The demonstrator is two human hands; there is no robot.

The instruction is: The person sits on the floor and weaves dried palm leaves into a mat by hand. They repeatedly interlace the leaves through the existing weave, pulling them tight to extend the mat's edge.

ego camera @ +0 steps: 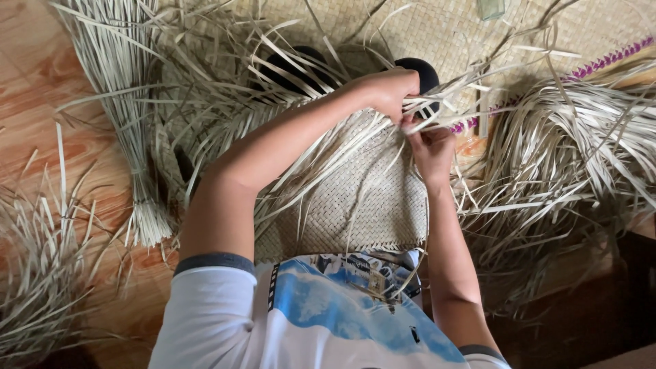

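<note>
I saw the left hand [386, 89] and right hand [429, 147] meet at the far edge of the woven mat [362, 198], which lay across the lap. Both sets of fingers were pinched shut on pale straw strips [437, 104]. A tied straw bundle [130, 137] lay left on the floor [27, 89].

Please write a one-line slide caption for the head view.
Both hands, left hand and right hand, grip pale strips at the far edge of a woven mat.
</note>
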